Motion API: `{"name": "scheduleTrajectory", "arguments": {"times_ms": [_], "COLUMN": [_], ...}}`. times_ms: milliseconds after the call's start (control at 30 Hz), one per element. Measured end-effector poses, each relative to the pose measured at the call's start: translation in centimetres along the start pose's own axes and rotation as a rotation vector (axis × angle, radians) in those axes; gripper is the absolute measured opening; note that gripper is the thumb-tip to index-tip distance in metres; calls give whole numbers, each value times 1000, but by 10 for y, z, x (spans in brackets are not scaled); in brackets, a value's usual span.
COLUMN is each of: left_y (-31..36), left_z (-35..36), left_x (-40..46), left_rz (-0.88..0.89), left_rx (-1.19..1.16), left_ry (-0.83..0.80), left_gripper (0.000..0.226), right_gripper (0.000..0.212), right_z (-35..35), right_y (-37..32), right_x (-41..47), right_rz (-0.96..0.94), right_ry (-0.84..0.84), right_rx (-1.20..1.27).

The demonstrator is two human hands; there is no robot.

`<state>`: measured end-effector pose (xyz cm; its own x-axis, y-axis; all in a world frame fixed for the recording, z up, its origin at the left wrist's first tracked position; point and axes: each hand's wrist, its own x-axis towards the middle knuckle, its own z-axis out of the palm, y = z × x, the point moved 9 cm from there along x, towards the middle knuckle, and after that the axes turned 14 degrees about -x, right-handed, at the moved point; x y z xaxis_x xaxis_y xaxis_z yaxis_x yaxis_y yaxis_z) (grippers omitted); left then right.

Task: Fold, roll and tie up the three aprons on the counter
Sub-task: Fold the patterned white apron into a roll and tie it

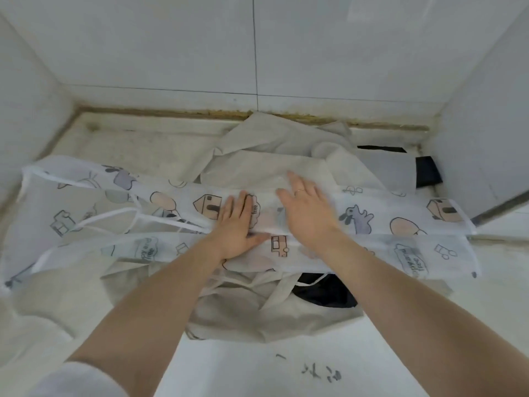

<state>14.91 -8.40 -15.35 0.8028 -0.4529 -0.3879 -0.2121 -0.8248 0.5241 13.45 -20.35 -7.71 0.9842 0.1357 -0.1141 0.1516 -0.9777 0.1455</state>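
Head view. Two bare hands are working over a heap of three aprons on a pale counter (120,144) set in a tiled corner. The printed apron (386,219), one sheer white piece patterned with houses, balloons and animals, is lying folded into a long band across the counter, running from the left wall side to the right edge. The left hand (236,224) is resting flat on the middle of this band, its fingers straight and close together, the thumb lying along the folded edge; it is pressing, not gripping. The right hand (307,213) is lying just beside it on the same band, fingers spread and extended, palm down, with one ring visible on a finger; nothing is being pinched. The two hands are near each other but not touching. One beige apron (257,156) is lying crumpled beneath and behind the printed one, reaching to the back wall and also showing below the band near the front edge. One dark apron (329,293) is showing in parts: under the band by the right forearm, and at the far right by the wall. White tie straps (114,219) are trailing across the left end of the printed apron. One white sleeve (77,379) is showing at the lower left.
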Motion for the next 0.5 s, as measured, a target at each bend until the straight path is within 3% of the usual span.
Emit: {"name": "scheduleTrajectory", "arguments": {"times_ms": [67,133,167,233,333,400,500], "left_y": [3,2,-1,-9,-39,-59,-79], "left_z": [-10,-21,-26,-36,-54,-73,-100], "left_x": [-3,-10,-12,-17,-20,-24,-28], "left_rz": [119,166,179,256,282,267,211], "left_rx": [-233,-462,-468,-239,192,309,328], "left_ry": [-3,-28,-44,-32,36,71,126], "left_gripper": [85,64,62,62,62,62,60], "right_gripper": [50,49,51,57,63,65,60], "right_z": [-6,4,16,39,61,60,53], "right_y": [-58,-85,-89,-97,-89,-78,-66], "right_x": [13,21,23,26,25,27,29], "right_rz": [-169,-98,-26,12,-13,41,107], "right_ry": [-12,-121,-168,-247,-305,-258,-213], "right_rx": [364,756,854,767,368,177,97]}}
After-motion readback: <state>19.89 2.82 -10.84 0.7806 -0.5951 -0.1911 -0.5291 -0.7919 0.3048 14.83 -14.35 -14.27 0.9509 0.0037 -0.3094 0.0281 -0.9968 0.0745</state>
